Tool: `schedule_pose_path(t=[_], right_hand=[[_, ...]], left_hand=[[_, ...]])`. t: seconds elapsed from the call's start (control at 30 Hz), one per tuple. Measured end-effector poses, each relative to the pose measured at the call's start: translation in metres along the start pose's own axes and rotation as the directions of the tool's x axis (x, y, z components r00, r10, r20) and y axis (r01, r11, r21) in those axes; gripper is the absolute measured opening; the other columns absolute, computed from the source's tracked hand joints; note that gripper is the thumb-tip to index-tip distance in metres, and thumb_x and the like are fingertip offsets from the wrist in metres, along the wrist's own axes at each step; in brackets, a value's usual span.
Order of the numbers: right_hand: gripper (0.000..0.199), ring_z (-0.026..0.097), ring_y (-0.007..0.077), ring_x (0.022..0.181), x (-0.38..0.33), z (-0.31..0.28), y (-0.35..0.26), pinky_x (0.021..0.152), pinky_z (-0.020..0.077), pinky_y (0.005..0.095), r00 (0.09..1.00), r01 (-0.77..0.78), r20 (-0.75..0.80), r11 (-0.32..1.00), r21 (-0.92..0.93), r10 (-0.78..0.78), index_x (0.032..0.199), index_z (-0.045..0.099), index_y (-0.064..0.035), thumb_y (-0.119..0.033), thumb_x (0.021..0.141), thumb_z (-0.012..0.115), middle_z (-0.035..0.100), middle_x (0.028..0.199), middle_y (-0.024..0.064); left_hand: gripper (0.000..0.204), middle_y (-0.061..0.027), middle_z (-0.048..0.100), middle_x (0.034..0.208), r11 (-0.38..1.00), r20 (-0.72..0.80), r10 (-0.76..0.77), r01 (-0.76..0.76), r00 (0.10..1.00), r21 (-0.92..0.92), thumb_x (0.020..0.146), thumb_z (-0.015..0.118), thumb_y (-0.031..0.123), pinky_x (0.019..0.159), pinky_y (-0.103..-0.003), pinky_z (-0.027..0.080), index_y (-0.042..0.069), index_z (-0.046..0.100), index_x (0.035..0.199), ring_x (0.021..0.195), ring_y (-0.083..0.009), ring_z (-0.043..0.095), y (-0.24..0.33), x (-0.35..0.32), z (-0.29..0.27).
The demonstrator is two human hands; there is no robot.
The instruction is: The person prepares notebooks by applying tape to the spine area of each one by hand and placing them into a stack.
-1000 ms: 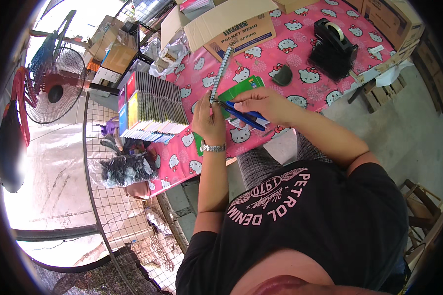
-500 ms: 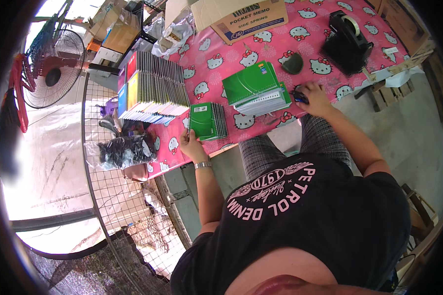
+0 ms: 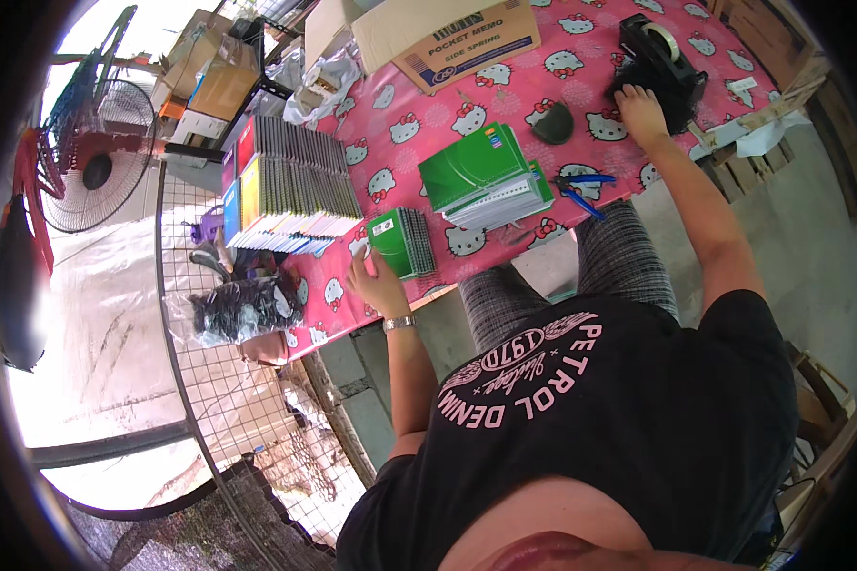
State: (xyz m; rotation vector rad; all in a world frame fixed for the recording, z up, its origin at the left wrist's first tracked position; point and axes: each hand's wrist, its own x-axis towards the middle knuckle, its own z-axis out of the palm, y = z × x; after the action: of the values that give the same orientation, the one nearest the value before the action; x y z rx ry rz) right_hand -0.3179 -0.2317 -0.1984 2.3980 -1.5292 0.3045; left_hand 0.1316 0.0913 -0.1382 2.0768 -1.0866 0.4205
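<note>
My left hand [image 3: 379, 287] is open beside the left edge of a low stack of green spiral notebooks [image 3: 398, 245], its fingers apart. With fingers stretched out, my right hand [image 3: 644, 114] reaches onto the near left part of a dark, bristly black pile [image 3: 674, 103]; its strands are too fine to make out. Between my hands lies a larger stack of green-covered notebooks [image 3: 476, 171], white page edges facing me. Just right of it, a pair of blue-handled pliers [image 3: 583, 188] rests near the table's front edge.
Tall rows of spiral notebooks [image 3: 295, 186] stand at the left. A cardboard box [image 3: 467, 48] sits at the back, a tape dispenser [image 3: 662, 52] at the far right. A dark rounded pad [image 3: 552, 125] lies on the pink patterned tablecloth [image 3: 419, 100]. A fan [image 3: 98, 171] stands left of the table.
My right hand has let go of the pliers, leaving them on the table, and moved away to the black pile. My left hand has shifted slightly beside the small stack, its fingers spreading.
</note>
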Motion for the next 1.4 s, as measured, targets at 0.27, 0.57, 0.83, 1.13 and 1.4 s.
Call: schedule_pose_path(t=[0.27,0.57,0.83,1.13,1.4], right_hand=[[0.029,0.062,0.0398,0.093,0.019,-0.083,-0.034,0.080,0.0519,0.0477,0.960,-0.119,-0.163,0.861,0.495,0.227,0.120,0.058,-0.0120,-0.022,0.094,0.050,0.058,0.107,0.0187],[0.026,0.059,0.0245,0.077,-0.003,-0.195,-0.110,0.068,0.0479,0.0347,0.927,0.368,-0.320,0.308,0.877,-0.197,0.112,0.069,-0.0095,-0.011,0.086,0.067,0.059,0.086,0.0086],[0.025,0.060,0.0233,0.086,0.018,-0.189,-0.137,0.074,0.0484,0.0349,0.891,0.440,-0.448,0.394,0.807,-0.078,0.104,0.071,-0.0102,-0.005,0.080,0.070,0.061,0.090,0.0063],[0.028,0.060,0.0249,0.090,0.015,-0.191,-0.143,0.077,0.0501,0.0363,0.838,0.528,-0.541,0.359,0.770,-0.072,0.105,0.069,-0.0101,-0.001,0.079,0.068,0.059,0.094,0.0063],[0.030,0.062,0.0343,0.099,0.005,-0.222,-0.132,0.082,0.0507,0.0452,0.962,0.240,-0.143,0.466,0.852,-0.235,0.117,0.060,-0.0066,-0.018,0.089,0.063,0.059,0.104,0.0126]], left_hand=[[0.031,-0.0094,0.063,0.108,0.649,0.388,0.756,-0.682,0.528,-0.337,0.079,0.067,0.010,0.085,-0.040,0.049,0.008,0.064,0.109,0.102,-0.0294,0.059,0.200,0.036,-0.005],[0.025,-0.0113,0.063,0.097,0.659,0.443,0.752,-0.559,0.489,-0.502,0.080,0.058,0.004,0.079,-0.041,0.048,0.008,0.064,0.104,0.088,-0.0308,0.060,0.206,0.082,-0.014],[0.020,-0.0107,0.063,0.095,0.679,0.249,0.733,-0.656,0.633,-0.331,0.086,0.061,0.012,0.085,-0.042,0.038,0.007,0.059,0.105,0.092,-0.0286,0.057,0.219,0.079,0.021],[0.016,-0.0084,0.064,0.092,0.674,0.253,0.737,-0.649,0.627,-0.354,0.089,0.063,0.017,0.081,-0.040,0.037,0.007,0.060,0.101,0.089,-0.0273,0.058,0.222,0.081,0.023],[0.023,-0.0084,0.065,0.098,0.667,0.220,0.740,-0.656,0.635,-0.353,0.088,0.062,0.016,0.094,-0.043,0.036,0.007,0.057,0.109,0.093,-0.0269,0.059,0.234,0.072,0.015]])
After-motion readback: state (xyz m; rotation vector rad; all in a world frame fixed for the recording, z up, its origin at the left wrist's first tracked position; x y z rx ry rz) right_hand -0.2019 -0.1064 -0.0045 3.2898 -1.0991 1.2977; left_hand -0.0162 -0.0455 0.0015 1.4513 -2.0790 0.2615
